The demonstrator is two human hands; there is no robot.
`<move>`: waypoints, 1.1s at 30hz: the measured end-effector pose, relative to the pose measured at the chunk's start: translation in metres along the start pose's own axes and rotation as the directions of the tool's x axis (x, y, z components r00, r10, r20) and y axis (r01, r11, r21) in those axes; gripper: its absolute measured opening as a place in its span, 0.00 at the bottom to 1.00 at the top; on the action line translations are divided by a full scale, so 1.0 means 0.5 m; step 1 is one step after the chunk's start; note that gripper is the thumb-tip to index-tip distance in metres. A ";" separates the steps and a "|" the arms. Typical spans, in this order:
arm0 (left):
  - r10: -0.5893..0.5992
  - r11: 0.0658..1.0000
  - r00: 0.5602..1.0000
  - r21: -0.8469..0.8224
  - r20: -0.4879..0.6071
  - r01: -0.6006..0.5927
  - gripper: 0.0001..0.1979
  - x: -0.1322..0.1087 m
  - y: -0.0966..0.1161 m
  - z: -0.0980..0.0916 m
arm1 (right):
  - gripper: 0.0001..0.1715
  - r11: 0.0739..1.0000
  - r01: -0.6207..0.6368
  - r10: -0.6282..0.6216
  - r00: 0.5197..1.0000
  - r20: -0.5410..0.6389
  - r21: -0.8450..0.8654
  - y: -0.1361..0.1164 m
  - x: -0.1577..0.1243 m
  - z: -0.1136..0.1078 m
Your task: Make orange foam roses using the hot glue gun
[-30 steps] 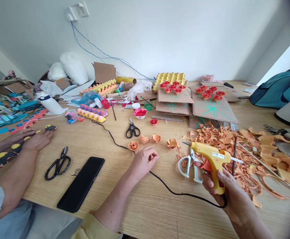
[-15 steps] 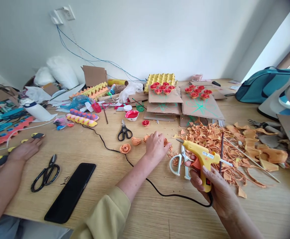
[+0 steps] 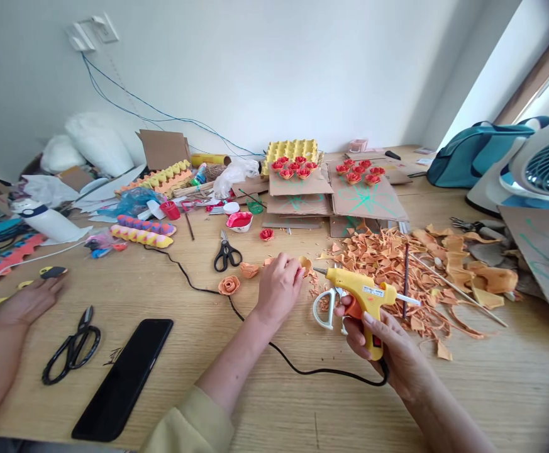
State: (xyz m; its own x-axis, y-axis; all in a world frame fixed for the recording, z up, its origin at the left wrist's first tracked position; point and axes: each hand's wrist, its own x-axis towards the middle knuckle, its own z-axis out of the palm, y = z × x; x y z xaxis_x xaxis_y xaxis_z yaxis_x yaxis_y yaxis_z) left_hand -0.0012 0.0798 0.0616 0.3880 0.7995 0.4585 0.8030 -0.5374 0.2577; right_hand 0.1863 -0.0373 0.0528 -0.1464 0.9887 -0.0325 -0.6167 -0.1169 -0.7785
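My right hand (image 3: 387,352) grips a yellow glue gun (image 3: 361,299) by its handle, nozzle pointing left, its black cord (image 3: 297,368) trailing across the wooden table (image 3: 278,402). My left hand (image 3: 278,286) is closed over an orange paper rose (image 3: 305,264) just left of the nozzle. Two more orange roses (image 3: 229,285) lie to the left of that hand. White-handled scissors (image 3: 326,308) lie between my hands.
A heap of orange paper scraps (image 3: 397,258) and thin sticks spreads to the right. Black scissors (image 3: 227,255), a black phone (image 3: 123,377) and another pair of scissors (image 3: 71,346) lie on the left, near another person's hand (image 3: 29,302). Cardboard with red roses (image 3: 359,189) sits behind; a fan (image 3: 545,170) at right.
My left hand moved from the cord forward and right onto the orange rose and closed on it. The glue gun came a little nearer that rose. My view swung to the right.
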 end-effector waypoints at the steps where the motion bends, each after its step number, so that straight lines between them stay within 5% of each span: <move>1: 0.007 0.998 0.999 -0.059 -0.043 -0.010 0.07 -0.009 -0.003 -0.006 | 0.16 1.000 -0.002 0.002 1.000 -0.009 0.005 0.002 0.001 -0.001; 7: -0.113 0.874 0.979 -0.486 -0.170 0.017 0.06 -0.060 -0.022 -0.024 | 0.13 0.999 -0.009 0.012 0.997 -0.072 0.035 0.009 0.021 0.005; 12: -0.286 0.414 0.945 -0.870 0.156 0.269 0.10 -0.088 -0.031 -0.016 | 0.12 0.995 -0.057 0.051 0.995 -0.087 -0.076 -0.017 0.043 0.023; 14: -0.293 0.317 0.933 -0.899 0.210 0.302 0.13 -0.094 -0.032 -0.013 | 0.14 0.990 -0.059 0.048 0.995 -0.088 -0.128 -0.022 0.053 0.029; 17: -0.286 0.353 0.943 -0.897 0.168 0.267 0.11 -0.099 -0.027 -0.014 | 0.15 0.985 -0.023 0.008 0.996 -0.084 -0.170 -0.007 0.069 0.031; 23: -0.150 0.595 0.987 -0.791 0.063 0.141 0.02 -0.108 0.004 -0.021 | 0.15 0.971 0.024 -0.068 0.981 -0.182 -0.238 0.043 0.085 0.010; 27: -0.131 0.679 0.986 -0.716 0.102 0.164 0.11 -0.114 0.015 -0.022 | 0.18 0.960 0.014 -0.084 0.968 -0.237 -0.281 0.046 0.082 -0.001; 30: -0.158 0.670 0.972 -0.703 0.176 0.237 0.13 -0.116 0.015 -0.022 | 0.20 0.946 0.007 -0.085 0.970 -0.228 -0.323 0.045 0.077 0.002; 33: -0.178 0.555 0.946 -0.766 0.271 0.324 0.15 -0.117 0.013 -0.017 | 0.20 0.942 -0.013 -0.065 0.973 -0.221 -0.335 0.046 0.073 0.008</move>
State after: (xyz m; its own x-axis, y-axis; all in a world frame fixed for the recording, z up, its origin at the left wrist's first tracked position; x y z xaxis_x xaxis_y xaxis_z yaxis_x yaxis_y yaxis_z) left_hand -0.0227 0.0273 0.0437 0.3467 0.9246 0.1575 0.2246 -0.2449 0.9432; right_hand 0.1638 -0.0045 0.0365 0.0682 0.9905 -0.1193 -0.3195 -0.0916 -0.9431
